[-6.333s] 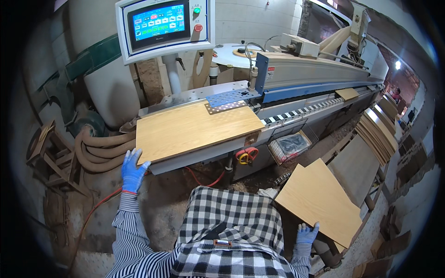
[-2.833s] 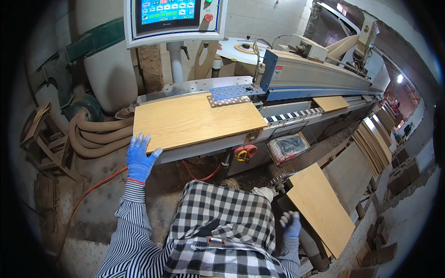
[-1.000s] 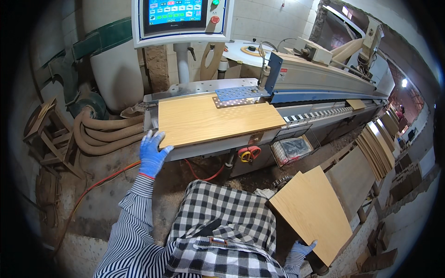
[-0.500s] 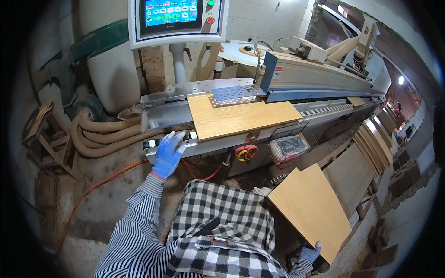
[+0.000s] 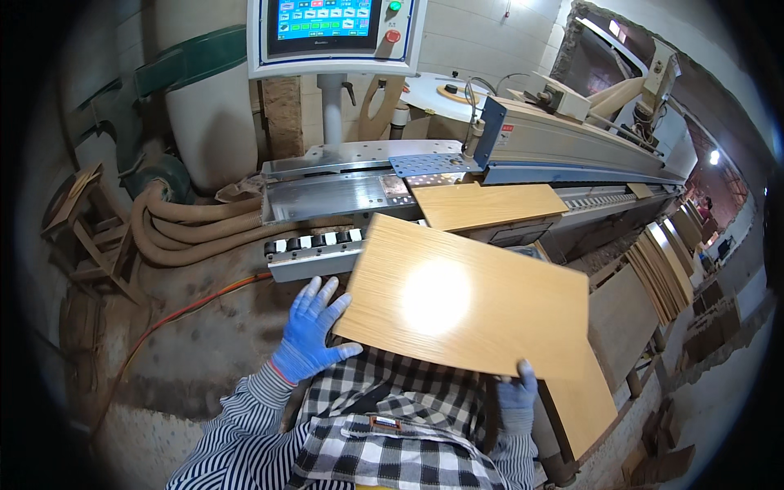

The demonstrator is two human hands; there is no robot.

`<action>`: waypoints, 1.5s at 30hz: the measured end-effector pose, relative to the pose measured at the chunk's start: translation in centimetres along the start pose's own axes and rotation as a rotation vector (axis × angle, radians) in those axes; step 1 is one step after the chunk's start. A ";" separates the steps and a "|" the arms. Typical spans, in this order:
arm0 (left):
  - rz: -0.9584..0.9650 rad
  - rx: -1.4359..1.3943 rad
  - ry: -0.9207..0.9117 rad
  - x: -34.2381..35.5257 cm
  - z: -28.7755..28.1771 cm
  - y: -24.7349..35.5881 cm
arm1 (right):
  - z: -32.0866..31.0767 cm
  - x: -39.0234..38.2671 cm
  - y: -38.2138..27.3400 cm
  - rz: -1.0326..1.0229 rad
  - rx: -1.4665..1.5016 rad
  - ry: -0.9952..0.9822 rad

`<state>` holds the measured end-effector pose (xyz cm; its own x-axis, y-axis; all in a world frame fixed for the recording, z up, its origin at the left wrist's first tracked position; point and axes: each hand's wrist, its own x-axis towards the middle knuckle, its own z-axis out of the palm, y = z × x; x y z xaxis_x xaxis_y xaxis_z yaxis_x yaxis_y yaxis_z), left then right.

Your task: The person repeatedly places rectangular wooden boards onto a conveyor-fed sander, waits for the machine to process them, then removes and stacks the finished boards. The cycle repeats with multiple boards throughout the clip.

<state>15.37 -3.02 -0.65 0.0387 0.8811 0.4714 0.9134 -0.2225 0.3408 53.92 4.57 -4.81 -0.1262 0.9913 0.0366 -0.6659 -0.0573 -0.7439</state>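
Observation:
A rectangular wood-grain panel [image 5: 490, 302] is held tilted in front of my body, with a bright glare on its face. My right hand [image 5: 517, 396], in a blue glove, grips its near edge toward the right, thumb on top; the fingers underneath are hidden. My left hand [image 5: 310, 335], also blue-gloved, is at the panel's left corner with its fingers spread; whether it touches the edge I cannot tell. Beyond the held panel, another wood-grain panel [image 5: 490, 206] lies in the long machine [image 5: 572, 143], partly under a blue perforated plate [image 5: 433, 163].
A further panel [image 5: 584, 400] lies at the right, partly covered by the held one. A roller rail [image 5: 314, 253] juts out at the machine's left end. A control screen [image 5: 327, 20] stands behind. Thick hoses [image 5: 180, 245] and a red-orange cable [image 5: 192, 306] run at left.
My right hand has raised one panel from the right and swung it across in front of me. The left hand has drawn back from the rail toward it. The machine's panel has shifted right.

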 end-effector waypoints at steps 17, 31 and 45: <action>-0.391 0.335 0.184 -0.8 -4.1 -8.8 | 12.6 13.2 10.1 0.385 0.091 -0.337; -0.483 0.343 0.112 4.5 -2.9 -11.6 | -14.1 13.5 0.9 -0.131 -2.380 -0.084; -0.464 0.338 0.135 4.3 -2.7 -12.1 | -11.9 9.4 2.1 -0.375 -2.233 -0.234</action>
<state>3.41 2.35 -0.48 -0.4279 0.7887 0.4414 0.9017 0.3391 0.2682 60.08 15.21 -13.95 -0.3989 0.8867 0.2338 0.9120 0.4103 -0.0001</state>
